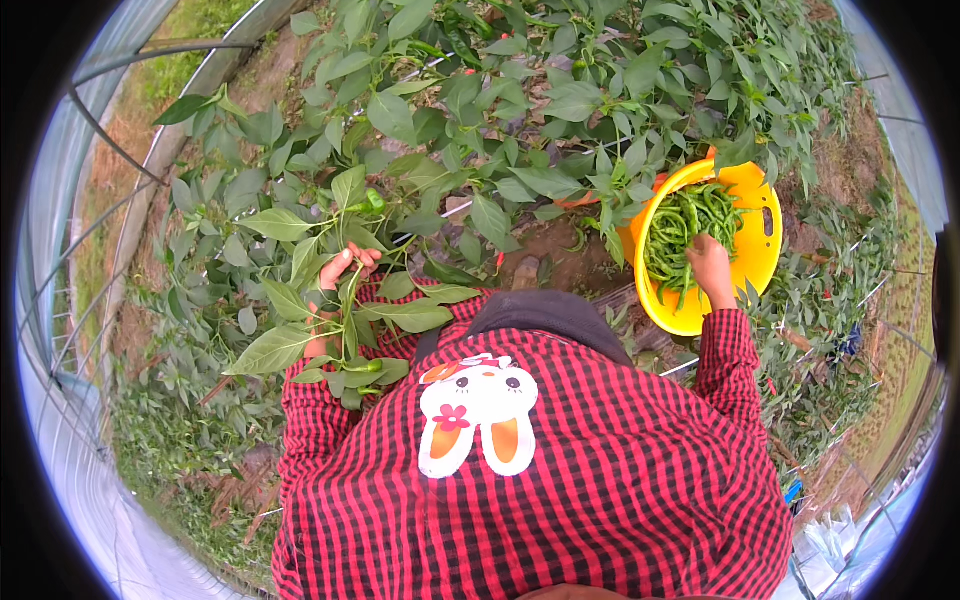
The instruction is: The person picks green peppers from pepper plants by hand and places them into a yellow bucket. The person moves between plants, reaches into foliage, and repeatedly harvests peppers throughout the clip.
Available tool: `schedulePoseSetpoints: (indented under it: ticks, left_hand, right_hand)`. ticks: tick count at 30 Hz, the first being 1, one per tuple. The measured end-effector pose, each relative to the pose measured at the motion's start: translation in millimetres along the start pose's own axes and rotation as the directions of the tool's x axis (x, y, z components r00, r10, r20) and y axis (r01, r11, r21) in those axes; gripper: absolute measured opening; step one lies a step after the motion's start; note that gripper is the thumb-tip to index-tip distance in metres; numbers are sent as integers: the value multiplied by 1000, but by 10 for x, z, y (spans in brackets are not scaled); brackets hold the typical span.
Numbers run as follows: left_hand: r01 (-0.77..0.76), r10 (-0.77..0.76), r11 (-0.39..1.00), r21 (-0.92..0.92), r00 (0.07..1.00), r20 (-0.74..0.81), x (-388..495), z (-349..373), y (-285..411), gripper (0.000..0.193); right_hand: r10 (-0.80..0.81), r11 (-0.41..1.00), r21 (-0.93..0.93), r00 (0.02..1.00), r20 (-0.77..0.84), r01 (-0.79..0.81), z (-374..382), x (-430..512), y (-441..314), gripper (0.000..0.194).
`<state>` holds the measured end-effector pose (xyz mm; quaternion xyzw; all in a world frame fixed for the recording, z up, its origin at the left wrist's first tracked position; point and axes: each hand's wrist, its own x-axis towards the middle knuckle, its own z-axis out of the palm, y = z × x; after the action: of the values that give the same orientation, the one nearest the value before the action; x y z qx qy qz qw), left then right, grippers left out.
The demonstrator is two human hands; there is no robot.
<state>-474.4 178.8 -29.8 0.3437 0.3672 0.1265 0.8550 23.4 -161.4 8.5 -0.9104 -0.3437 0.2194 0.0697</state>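
Observation:
My left hand [346,264] is raised among the pepper plants, its fingers curled around a leafy pepper stem [349,319]. Leaves cover part of that wrist and forearm. Just above these fingers hangs a green pepper [373,201], and another small green pepper [369,366] shows lower on the branch near my sleeve. On the other side, my right hand [710,262] reaches into a yellow plastic bucket [756,247] with a slot-shaped handle hole. Its fingertips are down at a heap of long green chili peppers [671,240]; whether they grip one cannot be made out.
Dense pepper foliage [570,101] spreads ahead, with more green peppers [461,37] inside it. A red pepper [500,259] shows near the soil. At the left stand curved metal greenhouse tubes [112,127] and plastic film. Clear plastic [829,544] lies at lower right.

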Motion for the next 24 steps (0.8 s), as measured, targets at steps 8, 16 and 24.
schedulePoseSetpoints:
  ticks: [8,16,24]
  left_hand:
    - [-86,84,995,-44,996,-41,206,237,-47,33]
    - [-78,79,997,-7,996,46,287,449,-100,26]
    - [-153,152,985,84,988,14,206,522,-131,27]
  right_hand:
    - [-478,702,712,724,498,-26,1085,168,-1817,24]
    - [-302,432,895,953,30,109,1666,954,-2367,23]
    - [-492,75,898,768,411,-433,1521,1491,-2209,23]
